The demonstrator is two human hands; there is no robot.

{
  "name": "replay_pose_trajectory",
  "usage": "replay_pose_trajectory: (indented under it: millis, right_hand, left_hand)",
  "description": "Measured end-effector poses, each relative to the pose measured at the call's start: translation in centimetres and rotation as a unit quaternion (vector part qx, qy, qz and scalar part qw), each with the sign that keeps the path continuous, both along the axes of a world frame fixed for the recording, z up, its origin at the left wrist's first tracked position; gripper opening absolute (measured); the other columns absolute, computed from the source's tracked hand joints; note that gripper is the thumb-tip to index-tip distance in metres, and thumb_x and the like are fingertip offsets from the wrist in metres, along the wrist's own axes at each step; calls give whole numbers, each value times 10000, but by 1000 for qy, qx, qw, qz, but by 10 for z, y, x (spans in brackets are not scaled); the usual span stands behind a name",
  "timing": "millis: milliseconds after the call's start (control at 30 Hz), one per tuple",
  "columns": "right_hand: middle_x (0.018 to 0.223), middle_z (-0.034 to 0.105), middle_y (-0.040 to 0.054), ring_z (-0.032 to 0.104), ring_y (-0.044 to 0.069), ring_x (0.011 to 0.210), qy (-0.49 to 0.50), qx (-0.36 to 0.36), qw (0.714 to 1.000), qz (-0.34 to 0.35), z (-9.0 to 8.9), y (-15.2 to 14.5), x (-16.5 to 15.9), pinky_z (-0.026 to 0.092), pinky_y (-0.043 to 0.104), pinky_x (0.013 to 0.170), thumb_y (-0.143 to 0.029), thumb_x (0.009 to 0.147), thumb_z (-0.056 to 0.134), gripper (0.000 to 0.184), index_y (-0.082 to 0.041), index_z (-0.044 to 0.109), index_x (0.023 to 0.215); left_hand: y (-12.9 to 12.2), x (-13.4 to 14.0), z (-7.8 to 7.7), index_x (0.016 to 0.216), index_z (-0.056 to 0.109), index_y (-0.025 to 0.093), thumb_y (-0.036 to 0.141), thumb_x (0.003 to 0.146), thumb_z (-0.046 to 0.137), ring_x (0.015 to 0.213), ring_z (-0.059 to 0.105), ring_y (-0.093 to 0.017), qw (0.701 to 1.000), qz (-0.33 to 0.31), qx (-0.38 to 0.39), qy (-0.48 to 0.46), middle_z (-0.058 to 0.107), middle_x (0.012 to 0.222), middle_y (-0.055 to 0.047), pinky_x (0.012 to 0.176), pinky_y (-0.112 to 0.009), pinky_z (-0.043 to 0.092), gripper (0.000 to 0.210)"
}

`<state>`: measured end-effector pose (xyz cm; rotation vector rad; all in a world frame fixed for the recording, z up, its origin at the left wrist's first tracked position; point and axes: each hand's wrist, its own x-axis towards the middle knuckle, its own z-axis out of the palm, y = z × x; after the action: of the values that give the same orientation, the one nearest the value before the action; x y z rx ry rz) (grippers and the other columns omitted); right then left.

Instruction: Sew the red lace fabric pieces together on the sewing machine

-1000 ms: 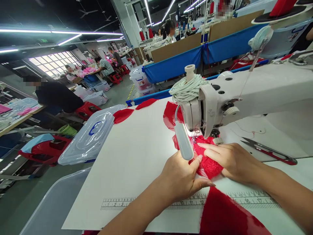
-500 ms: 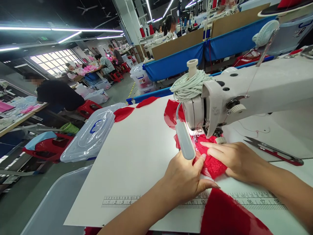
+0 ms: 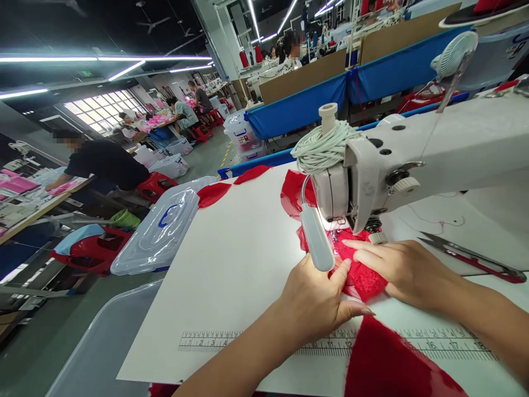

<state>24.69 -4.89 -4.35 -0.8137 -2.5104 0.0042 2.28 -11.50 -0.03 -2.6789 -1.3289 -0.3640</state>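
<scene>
Red lace fabric (image 3: 367,280) lies under the needle area of a white sewing machine (image 3: 446,149). At the fabric's left edge, my left hand (image 3: 312,298) is closed on it, thumb pointing right; some fingers are hidden behind a grey lamp (image 3: 317,237). My right hand (image 3: 407,270) holds the lace from the right, its forefinger stretched along the top close to the presser foot (image 3: 334,236). A darker red fabric piece (image 3: 392,364) hangs toward the front edge, its tip by my left thumb. Thread snips (image 3: 473,258) rest right of my right hand.
The white tabletop (image 3: 231,264) has a printed ruler (image 3: 206,342) near its front. More red pieces (image 3: 215,194) lie along its far left edge. A clear plastic lid (image 3: 159,226) stands left of it. Bundled pale cord (image 3: 324,146) sits on the machine head. A co-worker (image 3: 103,162) sits far left.
The whole view has shifted slightly, so the scene sits a little further right. Both hands keep nearly the same place on the red lace fabric.
</scene>
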Motion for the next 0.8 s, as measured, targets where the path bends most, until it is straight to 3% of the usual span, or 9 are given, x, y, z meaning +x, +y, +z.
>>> replay_pose_trajectory:
  millis: [233, 500, 700, 800]
  right_hand:
    - [1101, 753, 61, 555, 164, 558, -31, 5, 999, 7, 4, 1, -1, 302, 320, 506, 5, 536, 470, 591, -230, 632, 1053]
    - [1119, 739, 47, 496, 124, 517, -60, -13, 998, 11, 9, 7, 1, 260, 306, 492, -20, 596, 491, 342, -220, 597, 852]
    - [1071, 754, 31, 557, 132, 557, -26, 51, 998, 19, 11, 5, -2, 310, 290, 494, 23, 609, 453, 474, -219, 638, 973]
    - [1009, 768, 23, 604, 145, 588, 2, 85, 996, 32, 13, 4, -4, 335, 290, 481, 37, 642, 415, 443, -208, 636, 937]
  left_hand:
    - [2, -1, -1, 1271, 644, 116, 719, 969, 77, 885, 668, -266, 1000, 6, -5, -19, 705, 965, -173, 744, -361, 579, 881]
    - [5, -3, -5, 1289, 640, 123, 735, 970, 136, 941, 661, -284, 1000, 16, 7, 3, 698, 1007, -172, 739, -361, 573, 854]
    - [4, -3, -7, 1357, 584, 95, 729, 977, 177, 981, 675, -301, 1000, 7, 15, 25, 681, 1148, -215, 742, -377, 578, 844]
    - [1, -1, -6, 1338, 591, 76, 740, 970, 197, 974, 682, -310, 999, 3, 35, 34, 672, 1179, -225, 786, -408, 571, 855]
